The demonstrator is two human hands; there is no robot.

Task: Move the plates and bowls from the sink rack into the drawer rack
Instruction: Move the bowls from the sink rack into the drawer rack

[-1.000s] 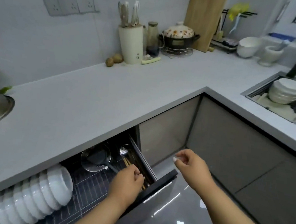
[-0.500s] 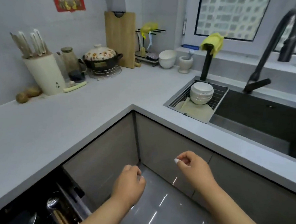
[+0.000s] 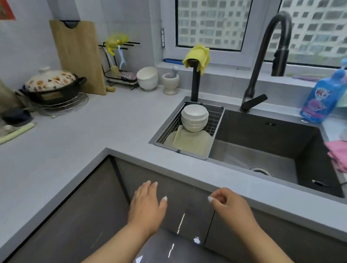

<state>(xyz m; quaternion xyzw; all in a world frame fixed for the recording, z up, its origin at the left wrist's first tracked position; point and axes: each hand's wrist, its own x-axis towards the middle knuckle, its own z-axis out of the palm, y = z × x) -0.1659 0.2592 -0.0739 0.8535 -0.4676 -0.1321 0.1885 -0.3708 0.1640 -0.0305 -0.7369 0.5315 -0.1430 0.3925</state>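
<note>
bowls: i see a stack of white ceramic bowls (image 3: 194, 117) standing in the wire sink rack (image 3: 216, 123), at the left end of the dark steel sink (image 3: 273, 154).
cloth: a pale green folded cloth (image 3: 190, 142) lies in the rack, just in front of the stack.
left hand (image 3: 146, 206): empty, fingers straight and relaxed, in front of the grey table (image 3: 82, 134) edge.
right hand (image 3: 228, 208): empty, fingers loosely curled, thumb near forefinger, well apart from the bowls.

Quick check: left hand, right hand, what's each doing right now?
Left hand: open, fingers straight, holding nothing.
Right hand: fingers loosely curled, holding nothing.
</note>
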